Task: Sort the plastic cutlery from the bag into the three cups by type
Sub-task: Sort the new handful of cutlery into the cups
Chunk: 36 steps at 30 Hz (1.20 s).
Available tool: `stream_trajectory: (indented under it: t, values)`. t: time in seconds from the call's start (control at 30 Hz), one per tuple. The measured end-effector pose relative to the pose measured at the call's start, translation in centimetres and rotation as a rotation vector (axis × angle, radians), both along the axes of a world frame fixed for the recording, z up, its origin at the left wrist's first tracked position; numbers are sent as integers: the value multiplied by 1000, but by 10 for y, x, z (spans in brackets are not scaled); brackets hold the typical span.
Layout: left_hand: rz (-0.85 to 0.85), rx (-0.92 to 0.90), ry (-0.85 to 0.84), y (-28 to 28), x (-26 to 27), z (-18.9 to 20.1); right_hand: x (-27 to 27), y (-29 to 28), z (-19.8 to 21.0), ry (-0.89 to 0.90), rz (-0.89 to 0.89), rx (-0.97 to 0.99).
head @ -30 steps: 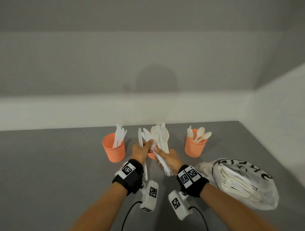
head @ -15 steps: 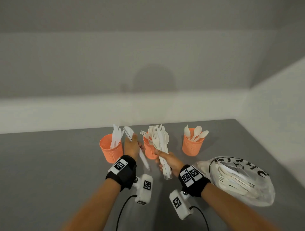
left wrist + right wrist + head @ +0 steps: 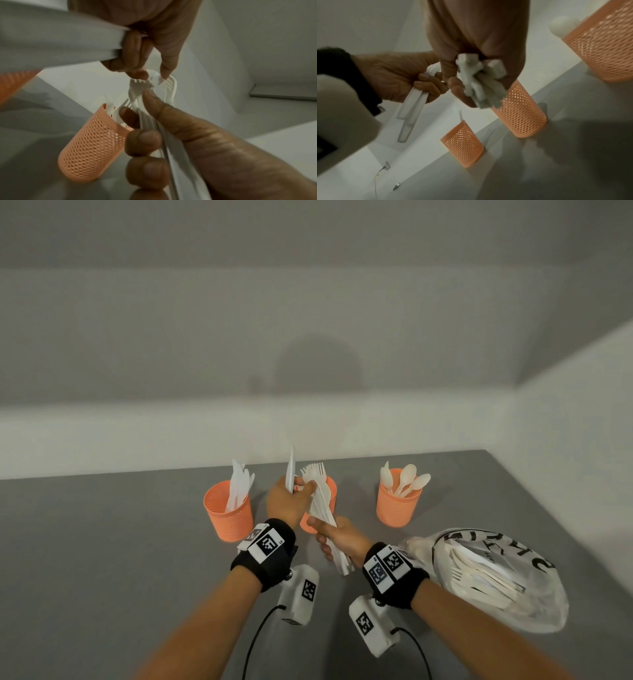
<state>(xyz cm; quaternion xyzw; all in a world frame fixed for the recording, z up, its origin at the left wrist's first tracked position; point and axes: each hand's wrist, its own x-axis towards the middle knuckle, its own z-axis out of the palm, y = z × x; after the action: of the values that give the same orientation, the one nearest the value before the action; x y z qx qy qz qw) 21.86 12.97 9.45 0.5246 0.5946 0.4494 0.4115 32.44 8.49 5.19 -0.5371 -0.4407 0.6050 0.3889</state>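
Observation:
My right hand [image 3: 337, 537] grips a bundle of white plastic cutlery [image 3: 322, 503] by the handles, fork heads up, in front of the middle orange cup [image 3: 331, 491]. My left hand [image 3: 298, 491] holds white knives [image 3: 291, 470] upright against its palm. In the left wrist view its thumb and forefinger [image 3: 137, 73] pinch the head of one piece at the top of the bundle [image 3: 154, 86]. The right wrist view shows two knife handles [image 3: 410, 108] hanging from the left hand. The left cup [image 3: 227, 511] holds knives, the right cup [image 3: 397, 503] spoons.
The clear plastic bag [image 3: 496, 573] with black print lies right of my right forearm and still holds several white pieces. The grey table [image 3: 102, 559] meets white walls behind the cups and along the right side. Cables run from both wrist cameras.
Half a second ago my left hand had swung left toward the knife cup with a knife. It is now back at the bundle, pinching another piece. The right hand has barely moved.

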Motion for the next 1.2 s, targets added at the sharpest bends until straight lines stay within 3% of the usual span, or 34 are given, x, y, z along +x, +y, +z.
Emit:
stream_trajectory:
  t: [0.17,0.4,0.6,0.8,0.87,1.0,1.1,1.2]
  values:
    - [-4,6,160,3,0,5,4,-1,-1,18,-5,-11]
    - [-14,-44,-54,-2,2,-7,6,1,-5,115,-70,-29]
    - [-74,-68,0,-14,6,-19,5,5,-4,110,-55,-38]
    - [122,-79,-143,2,-9,-11,9,2,-5,211,-51,-69]
    - [108,-103,-161,6,-15,-3,11,1,-5,201,-40,-74]
    - [-9,-188,-371,5,-15,9,13,1,-4,198,-36,-99]
    - [-105,-104,-211,3,-9,13,13,0,-2,189,-36,-109]
    - [-98,15,-51,4,-1,13,11,-1,-2,92,-25,-76]
